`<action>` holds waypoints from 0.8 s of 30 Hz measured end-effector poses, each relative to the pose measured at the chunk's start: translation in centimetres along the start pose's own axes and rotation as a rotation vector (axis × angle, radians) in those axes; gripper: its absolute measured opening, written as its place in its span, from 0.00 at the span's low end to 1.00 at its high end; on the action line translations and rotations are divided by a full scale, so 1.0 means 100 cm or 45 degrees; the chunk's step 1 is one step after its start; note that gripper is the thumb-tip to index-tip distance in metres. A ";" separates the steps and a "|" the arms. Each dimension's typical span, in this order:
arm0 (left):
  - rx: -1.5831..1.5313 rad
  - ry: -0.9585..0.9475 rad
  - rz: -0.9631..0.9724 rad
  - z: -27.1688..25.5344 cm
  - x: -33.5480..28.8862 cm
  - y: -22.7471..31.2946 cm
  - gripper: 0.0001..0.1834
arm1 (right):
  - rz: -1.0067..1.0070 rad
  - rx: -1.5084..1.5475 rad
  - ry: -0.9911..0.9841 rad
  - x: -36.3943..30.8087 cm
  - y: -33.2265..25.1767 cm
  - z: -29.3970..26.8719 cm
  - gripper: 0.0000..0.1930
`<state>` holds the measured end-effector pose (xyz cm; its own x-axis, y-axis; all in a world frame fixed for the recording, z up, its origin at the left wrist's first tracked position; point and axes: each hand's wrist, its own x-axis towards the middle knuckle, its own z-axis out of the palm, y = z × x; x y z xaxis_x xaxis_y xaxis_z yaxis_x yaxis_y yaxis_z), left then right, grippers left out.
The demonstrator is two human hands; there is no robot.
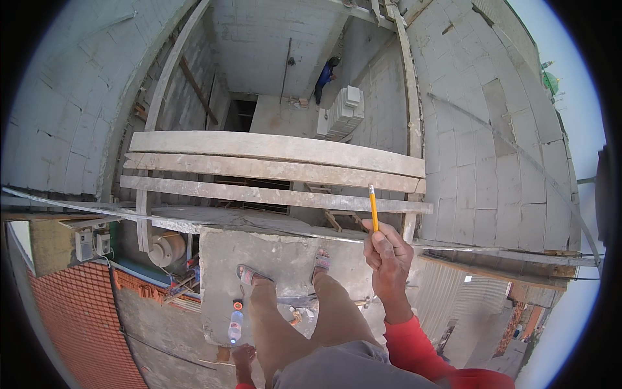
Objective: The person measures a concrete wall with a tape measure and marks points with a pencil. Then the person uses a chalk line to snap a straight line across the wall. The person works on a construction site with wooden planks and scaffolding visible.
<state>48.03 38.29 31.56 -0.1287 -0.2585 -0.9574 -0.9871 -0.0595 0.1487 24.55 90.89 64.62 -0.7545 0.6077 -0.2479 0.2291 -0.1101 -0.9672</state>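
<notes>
My right hand (391,251) is raised in front of me, its fingers pinched round the lower part of a yellow pencil (374,211) that points up and away. Behind the pencil, three long wooden planks (278,167) lie side by side across the opening. My left hand (244,355) hangs low beside my left leg, close to a clear plastic bottle (236,327); its fingers are too small and unclear to read. A small orange and black round item (238,305) sits just beyond the bottle.
I stand on a concrete ledge (220,272) high above tiled roofs (84,318). Past the planks is a deep drop between grey block walls (479,149), with a person in blue (322,83) and stacked blocks (343,113) below. Orange-handled tools (295,316) lie between my legs.
</notes>
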 end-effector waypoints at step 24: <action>0.740 -0.339 0.274 0.228 -0.061 0.099 0.15 | -1.384 0.313 -0.020 -0.098 -0.168 -0.326 0.34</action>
<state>36.84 61.23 33.20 -0.2742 0.0442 -0.9607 -0.8180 0.5145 0.2571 48.16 112.43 85.17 -0.4877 0.4655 0.7386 -0.6848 0.3208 -0.6543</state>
